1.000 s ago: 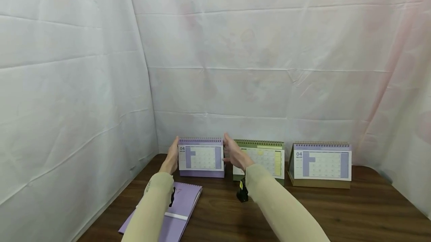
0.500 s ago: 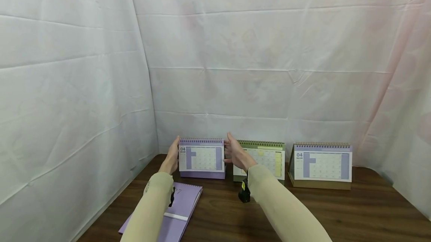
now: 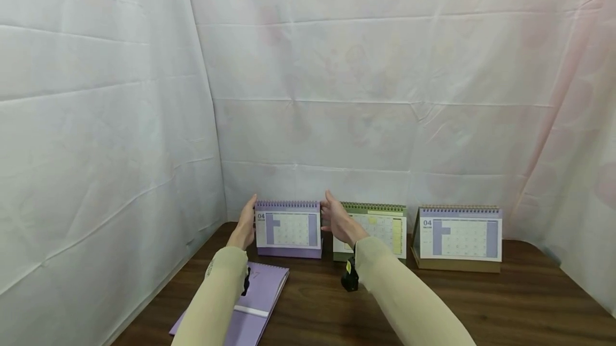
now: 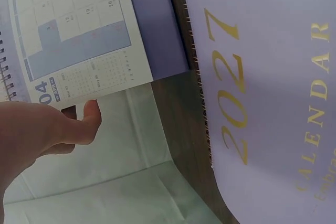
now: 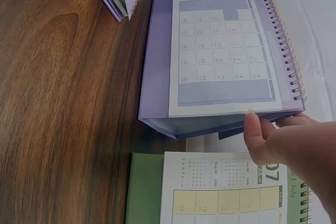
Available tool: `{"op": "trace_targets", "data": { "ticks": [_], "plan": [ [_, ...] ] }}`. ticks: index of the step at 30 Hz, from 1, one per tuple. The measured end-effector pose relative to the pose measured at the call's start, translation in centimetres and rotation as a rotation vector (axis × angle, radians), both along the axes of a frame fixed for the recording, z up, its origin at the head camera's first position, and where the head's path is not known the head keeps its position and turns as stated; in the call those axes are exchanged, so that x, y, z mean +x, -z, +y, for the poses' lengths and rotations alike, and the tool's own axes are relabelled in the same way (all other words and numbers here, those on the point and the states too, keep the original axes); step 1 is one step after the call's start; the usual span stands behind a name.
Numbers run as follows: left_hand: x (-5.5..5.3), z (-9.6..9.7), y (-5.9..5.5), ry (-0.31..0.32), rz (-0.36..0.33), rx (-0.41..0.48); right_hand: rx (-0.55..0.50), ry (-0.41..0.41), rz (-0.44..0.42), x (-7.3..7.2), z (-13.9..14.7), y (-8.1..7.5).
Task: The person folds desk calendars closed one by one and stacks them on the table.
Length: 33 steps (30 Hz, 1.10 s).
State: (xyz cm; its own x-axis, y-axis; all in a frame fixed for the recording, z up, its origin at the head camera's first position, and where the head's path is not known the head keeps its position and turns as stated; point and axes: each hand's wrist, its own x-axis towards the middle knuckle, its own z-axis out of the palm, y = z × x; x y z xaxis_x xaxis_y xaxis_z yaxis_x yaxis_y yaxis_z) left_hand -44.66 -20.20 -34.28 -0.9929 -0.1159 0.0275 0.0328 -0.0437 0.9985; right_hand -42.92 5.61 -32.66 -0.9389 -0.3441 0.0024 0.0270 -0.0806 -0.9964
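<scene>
A purple spiral-bound desk calendar (image 3: 289,231), turned to page 04, stands as a tent at the back left of the table. My left hand (image 3: 244,227) is at its left edge, fingertips against the side. On the opposite side my right hand (image 3: 340,224) has its thumb up and its fingers loosely extended. The right wrist view shows those fingers (image 5: 253,135) right at the calendar's open side edge. Neither hand curls round the calendar. A green desk calendar (image 3: 377,223) stands close to its right, partly covered by my right hand and sleeve.
Further right stands another desk calendar (image 3: 459,239) with a tan base. A flat purple calendar (image 4: 273,87) marked 2027 lies at the front left, partly under my left forearm in the head view. White cloth (image 3: 308,94) hangs behind and to the left of the wooden table (image 3: 308,303).
My right hand has shifted slightly to the right, its thumb moving away from the purple calendar's edge. The left hand stays at the other edge, and the standing calendars hold their places.
</scene>
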Motion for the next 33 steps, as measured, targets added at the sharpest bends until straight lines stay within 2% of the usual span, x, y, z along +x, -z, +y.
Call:
{"op": "trace_targets", "data": {
  "ticks": [7,12,25,33],
  "plan": [
    [-0.2,-0.1,-0.3,-0.01,0.036,0.058,-0.02,0.021,0.033,0.2,-0.1,-0.3],
    [-0.4,-0.2,-0.5,-0.019,0.045,0.051,-0.032,0.025,0.057,0.3,0.0,-0.5],
    [-0.3,-0.5,-1.4,-0.046,0.099,0.085,-0.171,-0.02,0.075,0.5,0.2,-1.6],
    [-0.1,-0.6,-1.8,-0.031,0.122,0.119,-0.231,-0.029,0.067,0.7,0.4,-2.1]
  ]
}}
